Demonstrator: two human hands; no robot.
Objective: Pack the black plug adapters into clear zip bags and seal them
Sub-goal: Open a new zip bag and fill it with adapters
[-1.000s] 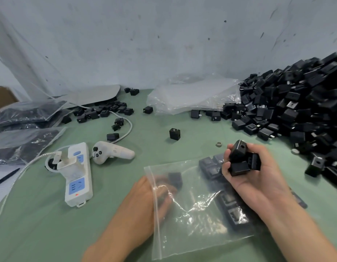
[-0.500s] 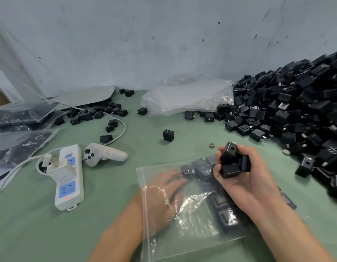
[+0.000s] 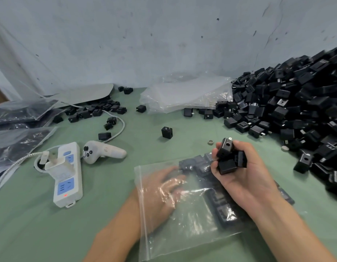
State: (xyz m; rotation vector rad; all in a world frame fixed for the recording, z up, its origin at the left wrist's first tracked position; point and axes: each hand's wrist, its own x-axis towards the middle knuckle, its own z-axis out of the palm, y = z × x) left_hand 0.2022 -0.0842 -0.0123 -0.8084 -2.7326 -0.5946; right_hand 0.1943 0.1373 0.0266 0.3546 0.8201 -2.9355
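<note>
1. My left hand (image 3: 160,193) lies inside the clear zip bag (image 3: 182,227), near the bench's (image 3: 50,233) front edge. Its fingers (image 3: 169,173) look straight through the plastic, touching the packed adapters (image 3: 194,164) and gripping nothing I can make out.
2. My right hand (image 3: 247,174) is curled round a few black adapters (image 3: 227,157), above the bag's far side.
3. I should first nudge the packed ones into flat rows, with no prongs poking the film.
4. Then I pass one across at a time, since the mouth faces left, away from the pile (image 3: 296,110) along the right edge.
</note>
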